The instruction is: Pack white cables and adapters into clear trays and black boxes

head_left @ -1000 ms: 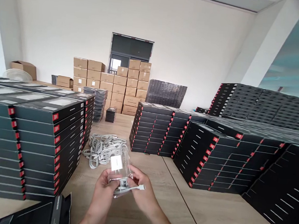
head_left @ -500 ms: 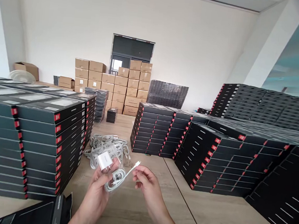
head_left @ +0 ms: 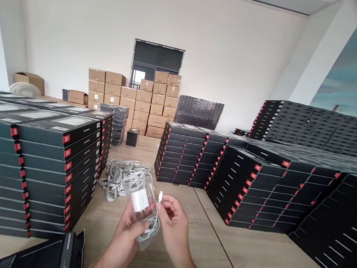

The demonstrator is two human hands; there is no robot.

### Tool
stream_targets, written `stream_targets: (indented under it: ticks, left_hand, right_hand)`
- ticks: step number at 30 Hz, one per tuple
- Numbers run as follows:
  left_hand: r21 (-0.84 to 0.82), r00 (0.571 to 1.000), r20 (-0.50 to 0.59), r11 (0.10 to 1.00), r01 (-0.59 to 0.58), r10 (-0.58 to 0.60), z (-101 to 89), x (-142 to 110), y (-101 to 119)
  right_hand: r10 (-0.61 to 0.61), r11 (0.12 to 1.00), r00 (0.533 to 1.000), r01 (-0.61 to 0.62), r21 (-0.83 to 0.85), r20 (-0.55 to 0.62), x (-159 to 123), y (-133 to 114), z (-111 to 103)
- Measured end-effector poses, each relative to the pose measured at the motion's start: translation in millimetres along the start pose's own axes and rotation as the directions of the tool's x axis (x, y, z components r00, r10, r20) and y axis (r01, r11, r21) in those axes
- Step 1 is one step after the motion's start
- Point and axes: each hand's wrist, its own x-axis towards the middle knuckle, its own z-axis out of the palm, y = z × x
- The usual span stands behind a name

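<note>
Left hand (head_left: 129, 229) nearer; right hand (head_left: 175, 224) pinches cable plug (head_left: 160, 196).

My left hand (head_left: 126, 232) has brought the clear package (head_left: 150, 192) and its white charger (head_left: 139, 200) back toward three o'clock. The cable's plug (head_left: 160, 196), aimed at three and then about one o'clock, now points to twelve. My right hand (head_left: 174, 225), earlier on the package, now seems to pinch the cable (head_left: 150, 231) just below it, though my fingers partly hide the grip.

Wooden table (head_left: 217, 255); cable pile (head_left: 123, 178), stacked black boxes (head_left: 51, 176) on top.
</note>
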Motion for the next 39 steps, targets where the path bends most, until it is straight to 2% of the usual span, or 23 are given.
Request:
stream_targets:
  ticks: [5, 7, 12, 15, 20, 22, 25, 29, 34, 37, 39]
  left_hand:
    - [0.004, 1.000, 0.016, 1.000, -0.020, 0.020, 4.0, -1, -1]
    - [0.020, 0.999, -0.007, 0.999, -0.038, 0.038, 4.8, 0, -1]
    - [0.039, 0.998, -0.052, 0.998, -0.045, 0.047, 7.3, 2, -1]
    - [0.054, 0.997, -0.062, 0.997, -0.048, 0.052, 9.2, 1, 2]
    - [0.084, 0.997, -0.050, 0.995, -0.046, 0.050, 9.0, 2, 3]
    - [0.091, 0.998, -0.036, 0.995, -0.042, 0.045, 6.8, 2, 2]
    - [0.083, 1.000, 0.015, 0.996, -0.028, 0.027, 2.3, 2, 1]
    - [0.080, 1.000, 0.031, 0.997, 0.005, -0.007, -1.0, 1, 2]
    - [0.086, 0.998, 0.034, 0.995, 0.049, -0.052, 0.0, 0, 3]
    - [0.053, 0.997, 0.029, 0.996, 0.069, -0.071, -1.2, 0, 3]
    - [0.018, 0.996, 0.017, 0.996, 0.086, -0.086, -2.7, 0, 4]
  right_hand:
    - [-0.021, 0.995, 1.000, 0.019, -0.094, -0.012, -3, -8, 3]
    - [0.022, 0.999, 0.999, -0.024, -0.034, -0.038, -3, -8, 5]
    - [0.230, 0.959, 0.973, -0.221, 0.179, -0.031, -1, 0, 7]
    - [0.242, 0.954, 0.970, -0.237, 0.181, -0.003, 0, 3, 5]
    - [0.187, 0.976, 0.982, -0.189, 0.113, 0.021, 0, -3, 4]
    - [0.128, 0.990, 0.992, -0.128, 0.060, 0.013, -1, -5, 4]
    - [0.044, 0.998, 0.996, -0.040, -0.056, 0.074, -2, -6, 4]
    - [0.064, 0.989, 0.987, -0.042, -0.145, 0.150, 1, -2, 0]
    - [0.077, 0.977, 0.981, -0.038, -0.209, 0.178, 5, 3, -4]
    - [0.002, 0.943, 0.978, 0.067, -0.327, 0.207, 4, 3, -5]
    - [-0.075, 0.871, 0.970, 0.176, -0.459, 0.230, 2, 1, -6]
